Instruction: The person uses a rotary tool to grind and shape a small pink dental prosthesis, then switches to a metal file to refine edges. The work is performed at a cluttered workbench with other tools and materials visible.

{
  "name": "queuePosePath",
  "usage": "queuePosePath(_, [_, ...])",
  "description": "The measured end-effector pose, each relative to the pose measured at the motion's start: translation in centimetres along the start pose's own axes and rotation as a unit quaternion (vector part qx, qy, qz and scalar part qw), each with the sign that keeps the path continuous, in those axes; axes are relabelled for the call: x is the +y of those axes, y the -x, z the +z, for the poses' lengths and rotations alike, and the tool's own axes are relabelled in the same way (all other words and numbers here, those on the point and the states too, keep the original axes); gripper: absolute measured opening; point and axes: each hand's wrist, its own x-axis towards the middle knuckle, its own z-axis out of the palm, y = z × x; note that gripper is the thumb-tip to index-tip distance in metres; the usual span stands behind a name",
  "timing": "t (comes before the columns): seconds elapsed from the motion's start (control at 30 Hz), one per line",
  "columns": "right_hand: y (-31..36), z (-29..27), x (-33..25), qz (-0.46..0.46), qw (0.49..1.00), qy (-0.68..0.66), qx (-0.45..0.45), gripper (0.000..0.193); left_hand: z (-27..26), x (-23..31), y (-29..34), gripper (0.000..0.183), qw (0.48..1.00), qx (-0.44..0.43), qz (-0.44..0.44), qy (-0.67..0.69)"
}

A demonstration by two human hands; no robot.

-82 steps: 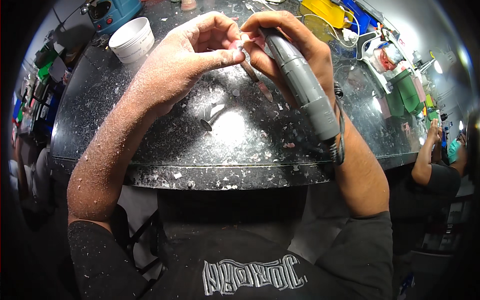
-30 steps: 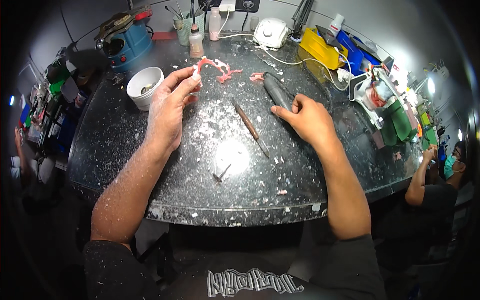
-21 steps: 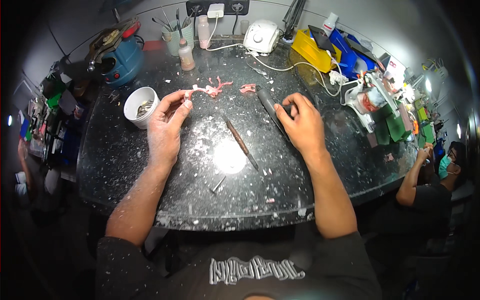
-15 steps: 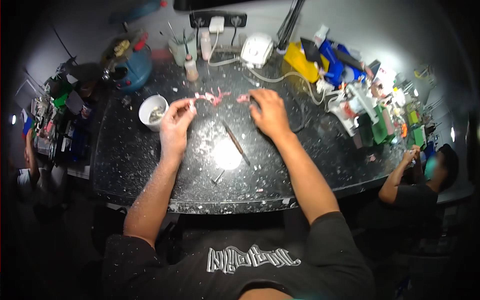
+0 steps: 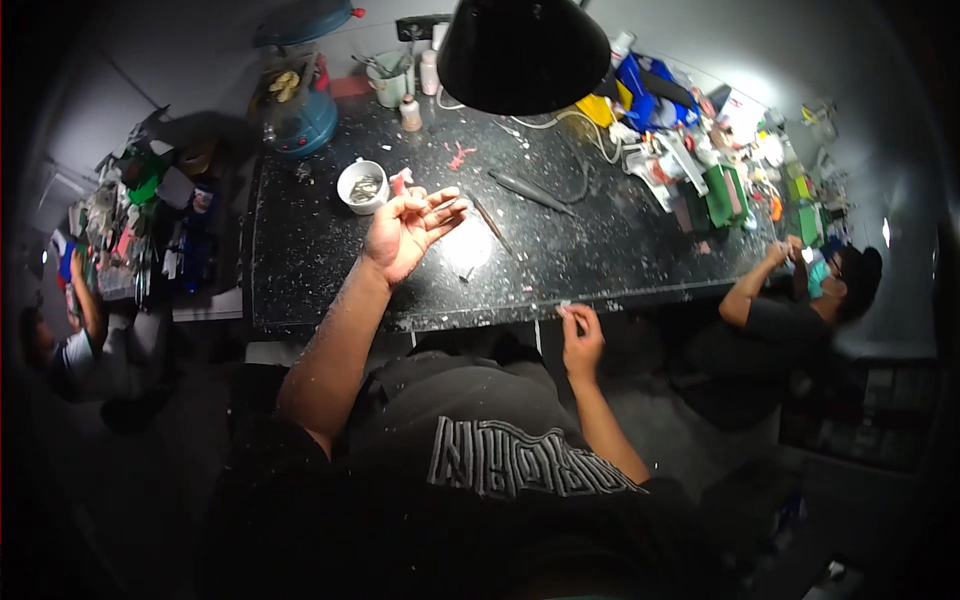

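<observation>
My left hand is raised over the table, palm turned up. Its thumb and forefinger close around a small pink piece, while the other fingers stretch out loosely. At the front edge, my right hand pinches a small whitish bit, too small to name. A white cup with metal bits in it stands just beyond my left hand. To the right of that hand lie a slim brown-handled tool and a grey rotary handpiece. A branching pink scrap lies farther back.
A black lamp shade hangs over the far side. At the back left stand a blue machine, a tool holder and a small bottle. Clutter with a green block fills the right. A co-worker sits at right.
My right hand has drawn back from mid-table to the front edge, uncovering the handpiece. My left hand has turned palm up. The view has shifted, and the lamp shade shows now.
</observation>
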Motion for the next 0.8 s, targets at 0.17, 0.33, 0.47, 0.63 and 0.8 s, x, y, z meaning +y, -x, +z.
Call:
queuePosePath(0.17, [14.4, -12.9, 5.1, 0.176, 0.961, 0.046, 0.207, 0.013, 4.1, -4.1, -2.1, 0.062, 0.981, -0.014, -0.011, -0.193])
queuePosePath(0.33, [26.5, -18.2, 8.1, 0.328, 0.849, -0.021, 0.415, 0.026, 8.9, -11.1, -2.8, 0.076, 0.966, -0.113, -0.129, -0.195])
queuePosePath(0.47, [31.5, -18.2, 10.1, 0.332, 0.828, -0.057, 0.448, 0.028, 13.2, -18.3, -3.2, 0.054, 0.962, -0.156, -0.208, -0.084])
queuePosePath(0.63, [39.8, -21.9, 20.1, 0.347, 0.828, -0.083, 0.432, 0.024, 20.7, -28.4, -3.6, 0.06, 0.935, -0.204, -0.278, -0.08])
queuePosePath(0.8, [44.0, -31.8, 19.2, 0.339, 0.833, 0.007, 0.438, 0.028, 29.3, -40.3, -1.2, 0.068, 0.931, -0.232, -0.275, -0.058])
